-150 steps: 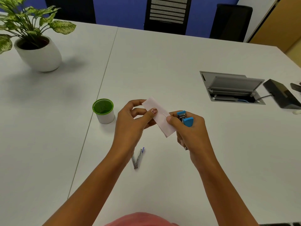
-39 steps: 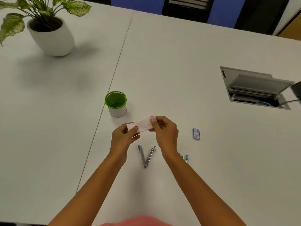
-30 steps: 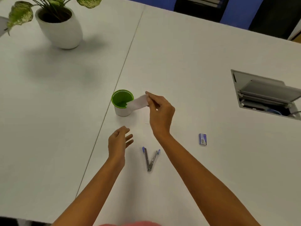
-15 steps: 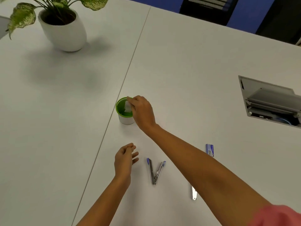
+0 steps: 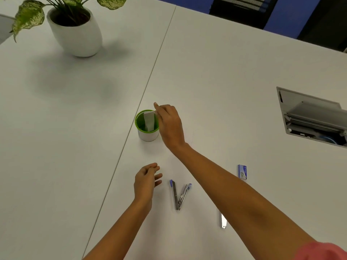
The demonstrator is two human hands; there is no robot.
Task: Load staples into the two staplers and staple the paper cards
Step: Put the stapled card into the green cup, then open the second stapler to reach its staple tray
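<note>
A white paper card (image 5: 149, 121) stands upright inside the green-rimmed white cup (image 5: 139, 131). My right hand (image 5: 170, 124) hovers just right of the cup, fingers apart, holding nothing. My left hand (image 5: 145, 182) floats empty above the table nearer to me. A purple-tipped stapler (image 5: 179, 196) lies swung open in a V shape right of my left hand. Part of a second stapler (image 5: 223, 221) shows from under my right forearm. A small purple staple box (image 5: 242, 172) lies to the right.
A potted plant in a white pot (image 5: 77, 32) stands at the far left. An open cable hatch (image 5: 311, 119) is set into the table at the right. Dark chairs (image 5: 242, 8) stand past the far edge. A seam (image 5: 150, 77) runs between the two tabletops.
My right hand carried the card from both hands over to the cup, dropped it in and let go. My left hand lowered and stayed empty.
</note>
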